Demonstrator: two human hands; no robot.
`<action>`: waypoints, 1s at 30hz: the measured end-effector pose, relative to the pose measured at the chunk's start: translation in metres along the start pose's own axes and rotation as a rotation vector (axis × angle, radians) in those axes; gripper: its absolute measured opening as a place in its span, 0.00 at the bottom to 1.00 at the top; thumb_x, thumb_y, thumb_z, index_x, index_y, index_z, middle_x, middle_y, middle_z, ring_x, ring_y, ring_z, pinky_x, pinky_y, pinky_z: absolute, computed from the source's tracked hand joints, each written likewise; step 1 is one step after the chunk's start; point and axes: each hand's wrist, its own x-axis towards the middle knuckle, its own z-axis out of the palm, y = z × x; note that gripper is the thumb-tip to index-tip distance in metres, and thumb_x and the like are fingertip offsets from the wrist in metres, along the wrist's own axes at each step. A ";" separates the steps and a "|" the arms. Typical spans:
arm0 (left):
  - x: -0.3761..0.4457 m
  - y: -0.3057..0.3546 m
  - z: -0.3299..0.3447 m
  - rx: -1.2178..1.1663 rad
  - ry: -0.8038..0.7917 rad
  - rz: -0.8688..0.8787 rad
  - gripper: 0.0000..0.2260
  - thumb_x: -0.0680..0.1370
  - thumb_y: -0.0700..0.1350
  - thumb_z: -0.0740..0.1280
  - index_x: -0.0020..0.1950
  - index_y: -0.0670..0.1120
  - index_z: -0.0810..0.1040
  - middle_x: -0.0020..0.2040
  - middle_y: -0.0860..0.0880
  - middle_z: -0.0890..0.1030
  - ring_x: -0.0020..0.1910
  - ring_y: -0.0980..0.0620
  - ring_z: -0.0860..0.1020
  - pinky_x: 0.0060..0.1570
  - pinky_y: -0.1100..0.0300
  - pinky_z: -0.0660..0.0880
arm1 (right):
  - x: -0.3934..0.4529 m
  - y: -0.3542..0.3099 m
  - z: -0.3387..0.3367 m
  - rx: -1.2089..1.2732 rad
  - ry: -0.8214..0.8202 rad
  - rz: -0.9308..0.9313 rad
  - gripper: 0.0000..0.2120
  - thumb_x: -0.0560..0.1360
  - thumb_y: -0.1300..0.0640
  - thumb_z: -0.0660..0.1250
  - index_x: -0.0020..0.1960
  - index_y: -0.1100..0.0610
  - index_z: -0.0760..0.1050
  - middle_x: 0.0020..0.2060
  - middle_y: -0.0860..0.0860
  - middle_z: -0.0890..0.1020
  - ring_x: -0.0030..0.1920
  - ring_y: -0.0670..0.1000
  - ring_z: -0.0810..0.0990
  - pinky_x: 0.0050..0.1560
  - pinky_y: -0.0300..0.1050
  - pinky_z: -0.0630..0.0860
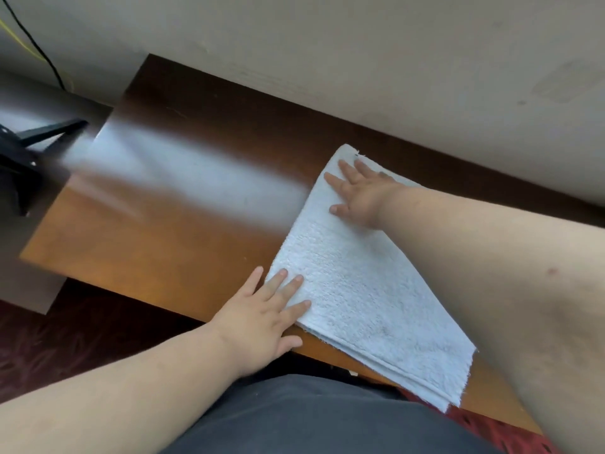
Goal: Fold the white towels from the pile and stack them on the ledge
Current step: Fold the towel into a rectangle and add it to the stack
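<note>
A pale wall fills the whole top of the frame, and below it a glossy brown wooden ledge runs on a slant from the upper left down to the lower right, a broad streak of glare lying across its left half. Right of centre, on that ledge, lies the white towel, folded into a flat layered rectangle, its far corner up near the wall and its near corner hanging just past the ledge's front edge at the lower right; stacked edges show along its lower side. At the bottom centre there's dark grey clothing on the person, and dark red patterned carpet shows at the lower left and again in a sliver at the lower right. Now the hands: they are well apart, one at each end of the towel! The right hand, reaching in from the right side, lies flat with fingers spread on the towel's far corner, pressing it down. The left hand, coming from the lower left, is flat too, fingers straight and splayed, fingertips on the towel's near left corner, palm over the bare wood. Far left, a dark stand, blurred, and a thin black cable runs down the wall at the upper left.
</note>
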 end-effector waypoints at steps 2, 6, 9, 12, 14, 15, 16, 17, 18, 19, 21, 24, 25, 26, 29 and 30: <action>0.007 -0.014 -0.010 -0.004 0.023 -0.053 0.36 0.75 0.68 0.32 0.80 0.55 0.47 0.79 0.50 0.35 0.77 0.47 0.31 0.69 0.42 0.25 | 0.004 0.005 -0.001 0.056 0.010 0.085 0.36 0.79 0.33 0.50 0.79 0.40 0.35 0.80 0.47 0.35 0.79 0.54 0.34 0.77 0.63 0.47; 0.035 -0.054 -0.044 -0.001 0.052 -0.189 0.38 0.75 0.68 0.34 0.77 0.50 0.60 0.81 0.49 0.42 0.79 0.47 0.40 0.72 0.41 0.33 | 0.006 0.021 -0.002 0.171 0.013 0.281 0.36 0.79 0.32 0.49 0.79 0.40 0.34 0.80 0.46 0.36 0.80 0.55 0.37 0.76 0.65 0.50; 0.063 -0.093 -0.070 0.046 0.008 -0.314 0.33 0.80 0.64 0.40 0.78 0.46 0.57 0.81 0.47 0.44 0.80 0.45 0.43 0.74 0.39 0.41 | 0.003 0.037 0.003 0.336 0.020 0.453 0.36 0.80 0.34 0.50 0.80 0.44 0.36 0.80 0.48 0.39 0.80 0.59 0.40 0.77 0.63 0.49; 0.090 -0.121 -0.091 0.005 0.038 -0.421 0.24 0.82 0.54 0.51 0.76 0.45 0.61 0.80 0.44 0.54 0.77 0.41 0.55 0.72 0.42 0.56 | -0.006 0.056 0.013 0.513 0.175 0.508 0.34 0.82 0.42 0.55 0.81 0.48 0.43 0.81 0.51 0.47 0.78 0.63 0.52 0.76 0.58 0.56; 0.099 -0.132 -0.095 -0.192 0.168 -0.547 0.21 0.77 0.51 0.61 0.68 0.48 0.67 0.67 0.43 0.69 0.64 0.40 0.70 0.60 0.46 0.70 | -0.016 0.069 0.023 0.742 0.440 0.591 0.32 0.80 0.47 0.60 0.80 0.49 0.52 0.78 0.55 0.58 0.72 0.63 0.65 0.68 0.54 0.66; 0.100 -0.135 -0.095 -0.353 0.202 -0.626 0.20 0.74 0.51 0.65 0.64 0.49 0.66 0.60 0.44 0.73 0.57 0.41 0.74 0.54 0.48 0.74 | -0.021 0.075 0.028 0.866 0.528 0.648 0.32 0.79 0.48 0.63 0.79 0.50 0.55 0.75 0.56 0.62 0.69 0.62 0.69 0.64 0.51 0.69; 0.097 -0.136 -0.094 -0.495 0.188 -0.694 0.20 0.73 0.52 0.67 0.61 0.50 0.65 0.54 0.46 0.74 0.50 0.43 0.76 0.48 0.50 0.75 | -0.026 0.081 0.033 0.961 0.544 0.697 0.33 0.78 0.46 0.64 0.78 0.51 0.57 0.73 0.56 0.66 0.66 0.61 0.72 0.59 0.48 0.70; 0.094 -0.136 -0.091 -0.555 0.139 -0.724 0.19 0.72 0.52 0.67 0.59 0.50 0.65 0.50 0.48 0.75 0.45 0.45 0.77 0.43 0.53 0.75 | -0.030 0.085 0.035 1.005 0.495 0.724 0.33 0.77 0.44 0.65 0.78 0.53 0.59 0.70 0.55 0.70 0.64 0.59 0.74 0.56 0.46 0.71; 0.091 -0.136 -0.086 -0.542 0.097 -0.722 0.16 0.73 0.52 0.67 0.56 0.50 0.67 0.46 0.49 0.76 0.41 0.47 0.76 0.39 0.56 0.73 | -0.032 0.088 0.037 1.010 0.422 0.730 0.33 0.76 0.42 0.66 0.76 0.54 0.62 0.68 0.54 0.73 0.62 0.58 0.75 0.54 0.45 0.70; 0.089 -0.136 -0.082 -0.499 0.078 -0.697 0.12 0.74 0.51 0.66 0.54 0.49 0.71 0.43 0.50 0.76 0.40 0.48 0.76 0.36 0.57 0.71 | -0.033 0.091 0.036 0.982 0.357 0.719 0.32 0.76 0.41 0.66 0.74 0.54 0.65 0.65 0.54 0.75 0.60 0.58 0.76 0.51 0.44 0.69; 0.088 -0.139 -0.083 -0.447 0.107 -0.649 0.07 0.76 0.49 0.65 0.52 0.49 0.75 0.39 0.52 0.75 0.40 0.48 0.75 0.35 0.58 0.68 | -0.034 0.093 0.032 0.888 0.266 0.671 0.26 0.78 0.42 0.65 0.71 0.56 0.70 0.62 0.55 0.78 0.57 0.58 0.77 0.49 0.43 0.68; 0.105 -0.149 -0.099 -0.466 0.213 -0.621 0.05 0.79 0.50 0.64 0.51 0.50 0.74 0.44 0.49 0.77 0.44 0.45 0.74 0.42 0.57 0.69 | -0.039 0.100 0.036 0.862 0.267 0.677 0.22 0.80 0.46 0.63 0.68 0.58 0.71 0.60 0.56 0.79 0.53 0.58 0.77 0.48 0.44 0.69; 0.113 -0.153 -0.107 -0.470 0.261 -0.610 0.05 0.79 0.50 0.65 0.52 0.50 0.74 0.46 0.48 0.77 0.46 0.45 0.74 0.43 0.56 0.69 | -0.043 0.104 0.040 0.876 0.298 0.708 0.22 0.80 0.46 0.64 0.68 0.58 0.71 0.60 0.57 0.78 0.53 0.59 0.77 0.48 0.44 0.69; 0.123 -0.156 -0.115 -0.465 0.304 -0.593 0.06 0.80 0.50 0.65 0.54 0.50 0.74 0.48 0.48 0.77 0.47 0.45 0.74 0.44 0.55 0.69 | -0.048 0.109 0.045 0.897 0.329 0.747 0.23 0.79 0.46 0.64 0.68 0.58 0.70 0.60 0.57 0.78 0.55 0.60 0.77 0.48 0.44 0.69; 0.158 -0.161 -0.141 -0.496 0.372 -0.538 0.07 0.80 0.49 0.65 0.57 0.49 0.74 0.50 0.46 0.78 0.46 0.46 0.74 0.43 0.54 0.69 | -0.065 0.124 0.068 0.928 0.344 0.840 0.26 0.78 0.44 0.66 0.69 0.59 0.68 0.63 0.58 0.77 0.59 0.61 0.77 0.49 0.46 0.69; 0.170 -0.159 -0.149 -0.520 0.379 -0.525 0.09 0.80 0.48 0.66 0.59 0.48 0.73 0.52 0.45 0.78 0.46 0.46 0.74 0.43 0.54 0.69 | -0.069 0.128 0.076 0.932 0.341 0.860 0.27 0.78 0.43 0.66 0.69 0.59 0.68 0.62 0.58 0.77 0.59 0.62 0.77 0.49 0.47 0.70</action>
